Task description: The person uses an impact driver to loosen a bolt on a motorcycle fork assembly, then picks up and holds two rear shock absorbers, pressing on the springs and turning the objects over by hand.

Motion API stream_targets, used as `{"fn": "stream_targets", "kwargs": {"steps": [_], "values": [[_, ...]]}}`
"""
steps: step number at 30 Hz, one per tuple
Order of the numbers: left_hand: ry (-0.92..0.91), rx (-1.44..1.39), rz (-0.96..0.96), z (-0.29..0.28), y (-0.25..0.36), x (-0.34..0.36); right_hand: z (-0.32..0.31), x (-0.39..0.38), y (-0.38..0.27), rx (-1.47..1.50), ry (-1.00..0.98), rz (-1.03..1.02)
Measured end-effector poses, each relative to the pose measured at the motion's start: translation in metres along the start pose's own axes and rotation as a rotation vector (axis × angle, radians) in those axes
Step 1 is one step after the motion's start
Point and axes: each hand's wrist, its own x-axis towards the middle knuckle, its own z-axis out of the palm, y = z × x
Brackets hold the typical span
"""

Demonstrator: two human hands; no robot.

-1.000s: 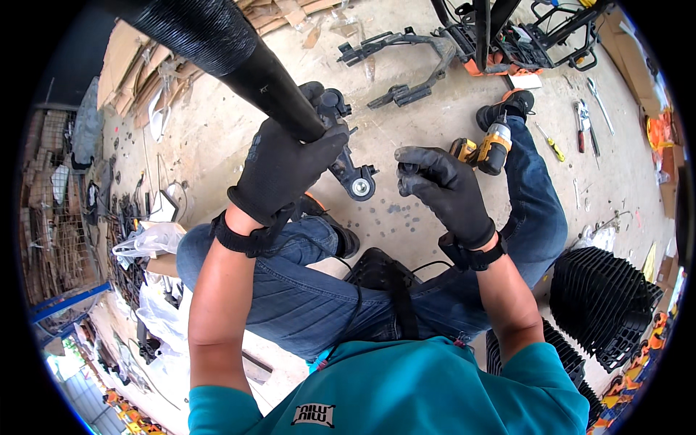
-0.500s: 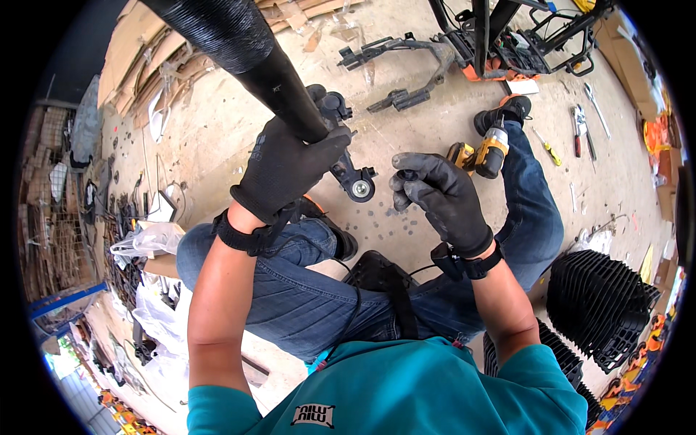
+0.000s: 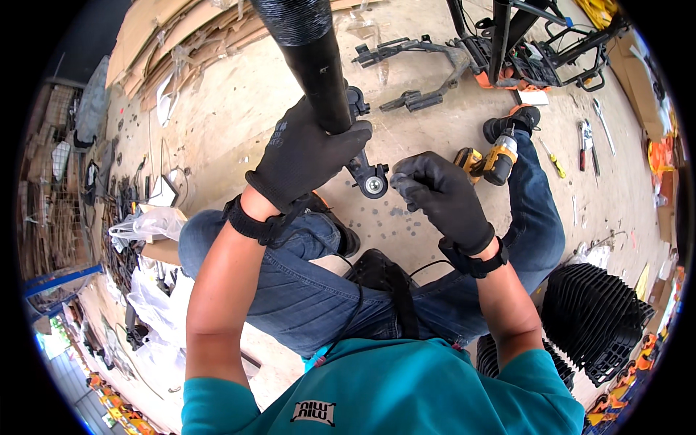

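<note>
My left hand (image 3: 308, 156), in a black glove, is wrapped round the lower end of a thick black tube (image 3: 322, 83) partly wound in shiny film. Against this end sits a black bracket (image 3: 373, 185) with a round metal-centred eye at its lower tip. Much of the bracket is hidden behind the glove and the tube. My right hand (image 3: 451, 197), gloved too, is just right of the eye with its fingertips pinched together. Whatever is between those fingertips is too small and covered to name.
A yellow cordless drill (image 3: 500, 159) lies beside my right foot. Farther right are a yellow screwdriver (image 3: 554, 161), pliers (image 3: 584, 145) and a wrench (image 3: 603, 127). A black metal frame (image 3: 518, 51) stands at the far right, with a curved black bracket (image 3: 428, 80) on the floor. Ribbed black housings (image 3: 598, 315) lie at the near right.
The tube's upper part has swung right and stands steeper. My right hand has turned over and come closer to the bracket's eye; a small dark piece seen in its fingers before is now covered.
</note>
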Motion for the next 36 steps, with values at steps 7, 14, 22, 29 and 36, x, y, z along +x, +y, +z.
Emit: {"fn": "stream_targets", "kwargs": {"steps": [7,14,22,29,36], "values": [[-0.003,-0.094,-0.036,0.0,0.004,-0.001,0.016,0.01,-0.004,-0.401,-0.011,-0.271],[0.04,0.018,0.041,0.001,-0.001,0.001,0.024,0.016,-0.009,-0.523,-0.002,-0.237],[0.042,0.086,0.035,0.001,-0.003,0.0,0.03,0.021,0.018,-0.407,0.111,-0.266],[0.045,0.054,0.024,0.001,-0.001,0.001,0.02,0.025,0.016,-0.142,0.026,0.03],[0.05,0.057,0.02,0.0,0.003,0.0,0.025,0.022,0.007,0.09,-0.148,0.244]]}}
